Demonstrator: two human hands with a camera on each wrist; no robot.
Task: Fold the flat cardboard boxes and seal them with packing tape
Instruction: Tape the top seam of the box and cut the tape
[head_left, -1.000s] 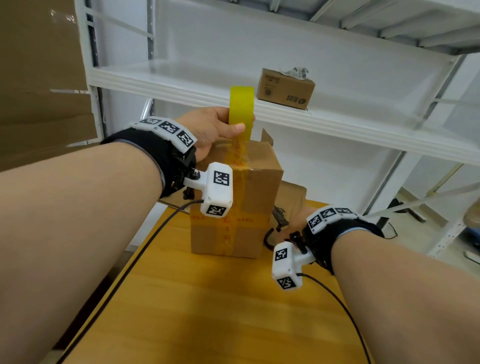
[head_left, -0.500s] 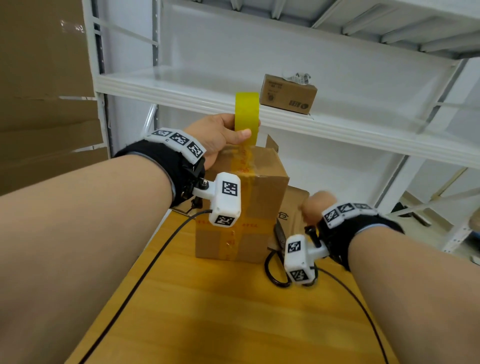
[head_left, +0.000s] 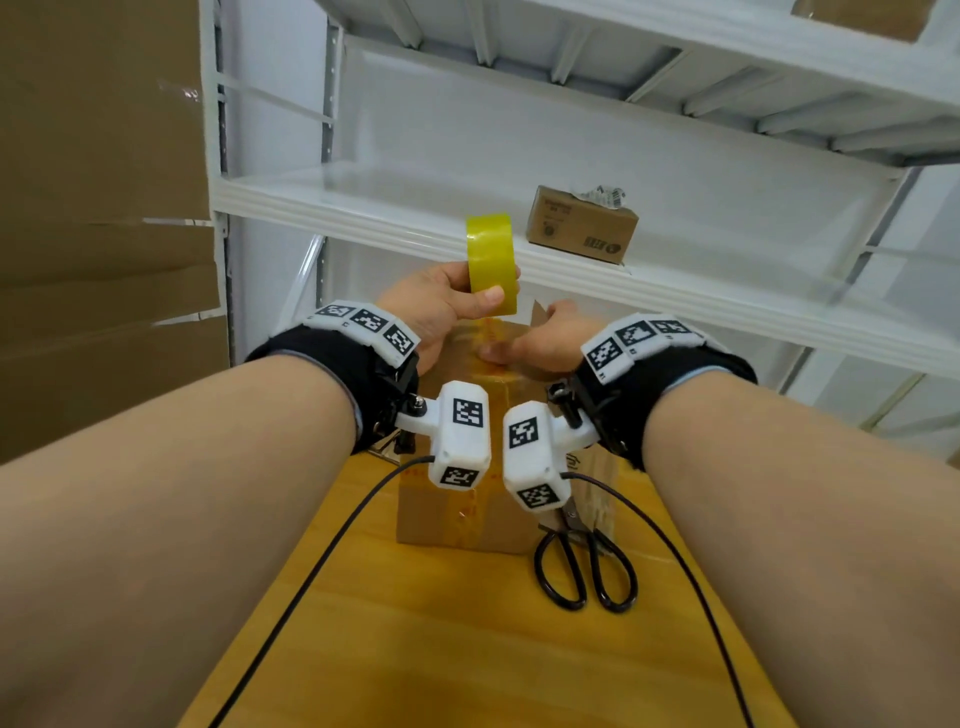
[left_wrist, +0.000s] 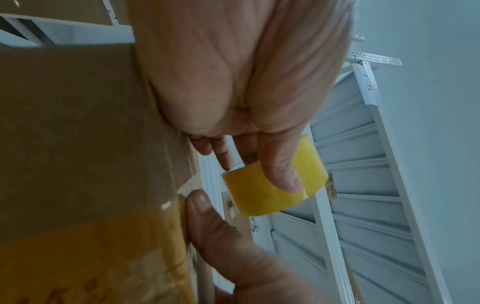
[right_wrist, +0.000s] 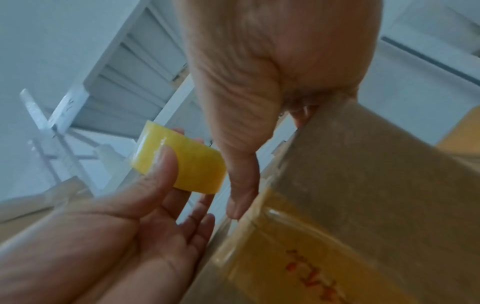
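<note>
Against the left wall, beyond the bench's left edge, you have large sheets of flat cardboard (head_left: 98, 218) standing upright. Your left hand (head_left: 436, 312) is raised over the box, and its grip is closed on the yellow tape roll (head_left: 492, 262): the thumb presses the roll's outer face and the fingers reach behind it, which the left wrist view shows on the roll (left_wrist: 272, 191). A short run of tape drops from the roll to the top of the cardboard box (head_left: 457, 514), which stands upright at the middle of the wooden bench (head_left: 467, 649) toward its far edge, with a yellow tape strip running down its near face. Your right hand (head_left: 540, 343) rests on the box top just right of the roll; its thumb presses the tape at the top edge, as the right wrist view shows for the thumb (right_wrist: 241, 185), while the other fingers go over the top, and how far they curl you cannot tell. Black-handled scissors (head_left: 584, 566) lie on the bench just right of the box, handles toward you. On the white shelf (head_left: 363, 208) behind, to the right, sits a small brown carton (head_left: 582, 226).
</note>
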